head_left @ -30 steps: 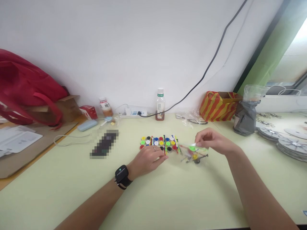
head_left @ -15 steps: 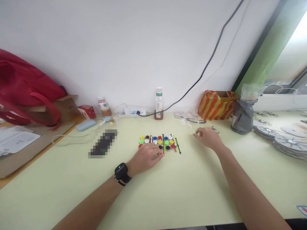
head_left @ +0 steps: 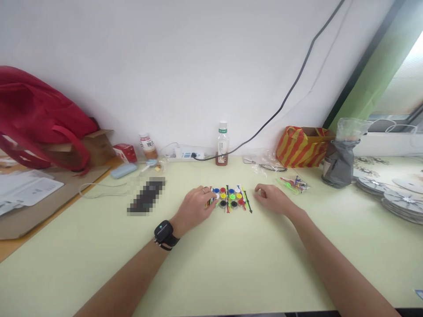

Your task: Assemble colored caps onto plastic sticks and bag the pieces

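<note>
Small round discs in several colours, such as a yellow disc (head_left: 223, 196), sit in short rows near the table's middle, with thin coloured arrow-tipped sticks (head_left: 228, 200) between the groups. A black stick (head_left: 248, 202) lies at the right end. My left hand (head_left: 196, 204), wearing a ring and a black watch, curls over the left end of the rows and hides some pieces; its fingertips are closed by a white disc, and what they hold is unclear. Just right of the black stick, my right hand (head_left: 274, 199) is curled with fingers pinched; anything inside is hidden.
A clear bag of coloured pieces (head_left: 294, 184) lies beyond my right hand. Along the wall stand a drink bottle (head_left: 222, 145), a power strip (head_left: 188, 154) and a striped bag (head_left: 302, 147). A pixelated dark object (head_left: 147, 197) is left; stacked grey discs (head_left: 405, 202) are right.
My right hand has moved left toward the sticks, uncovering the clear bag behind it. My left hand has shifted left across the discs, baring some in the middle. The view has turned slightly.
</note>
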Tool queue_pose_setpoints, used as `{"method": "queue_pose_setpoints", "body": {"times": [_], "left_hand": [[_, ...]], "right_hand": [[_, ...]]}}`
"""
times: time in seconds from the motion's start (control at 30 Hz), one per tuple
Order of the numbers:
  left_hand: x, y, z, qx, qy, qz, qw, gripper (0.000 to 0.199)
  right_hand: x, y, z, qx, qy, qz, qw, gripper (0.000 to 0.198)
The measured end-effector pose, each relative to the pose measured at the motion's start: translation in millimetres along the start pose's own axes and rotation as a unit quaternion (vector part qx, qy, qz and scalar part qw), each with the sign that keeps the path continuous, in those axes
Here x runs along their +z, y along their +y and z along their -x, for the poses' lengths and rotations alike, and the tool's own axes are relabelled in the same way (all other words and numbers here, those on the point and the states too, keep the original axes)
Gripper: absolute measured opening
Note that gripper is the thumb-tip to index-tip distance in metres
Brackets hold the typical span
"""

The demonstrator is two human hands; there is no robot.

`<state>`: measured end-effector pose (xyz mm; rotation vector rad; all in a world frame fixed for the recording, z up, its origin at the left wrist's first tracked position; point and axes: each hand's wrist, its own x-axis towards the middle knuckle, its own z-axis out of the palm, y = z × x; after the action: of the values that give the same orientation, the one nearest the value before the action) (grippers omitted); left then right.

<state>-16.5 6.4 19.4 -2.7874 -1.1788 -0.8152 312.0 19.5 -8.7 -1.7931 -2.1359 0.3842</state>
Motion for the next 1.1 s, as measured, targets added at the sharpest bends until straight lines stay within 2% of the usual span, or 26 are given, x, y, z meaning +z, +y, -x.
{"method": "queue_pose_setpoints", "body": {"times": [0.13, 0.27, 0.4, 0.53, 0.77, 0.93, 1.1], "left_hand": [[-5.7, 7.0, -1.1, -0.117, -0.003, -0.113, 0.987, 0.02], [-15.0, 6.5, 0.2, -0.216, -0.022, -0.191, 0.957, 0.031], [-30.1, -10.8, 6.4, -0.314, -0.029, -0.254, 0.914, 0.045], [-37.7, -30.8, 13.9, -0.383, -0.063, -0.239, 0.89, 0.05], [-32.2, -49.7, 19.7, -0.427, -0.082, -0.183, 0.882, 0.052], [-34.3, -52.7, 19.7, -0.446, -0.11, -0.168, 0.872, 0.05], [-31.6, -41.7, 17.7, -0.385, -0.069, -0.228, 0.892, 0.049]], "right_hand": [[2.5, -0.2, 0.6, -0.008, -0.005, -0.01, 1.0, 0.023], [3.1, 1.6, 1.5, -0.014, -0.005, -0.013, 1.0, 0.023], [3.2, 1.8, 1.7, -0.016, -0.012, -0.016, 1.0, 0.022], [3.4, 2.4, 1.0, -0.007, -0.013, -0.022, 1.0, 0.023], [2.6, 1.6, 2.2, -0.015, -0.015, -0.018, 1.0, 0.023], [0.7, 0.1, 4.2, -0.016, -0.02, -0.011, 1.0, 0.023], [-0.8, -0.3, 4.1, -0.012, -0.029, -0.015, 0.999, 0.024]]}}
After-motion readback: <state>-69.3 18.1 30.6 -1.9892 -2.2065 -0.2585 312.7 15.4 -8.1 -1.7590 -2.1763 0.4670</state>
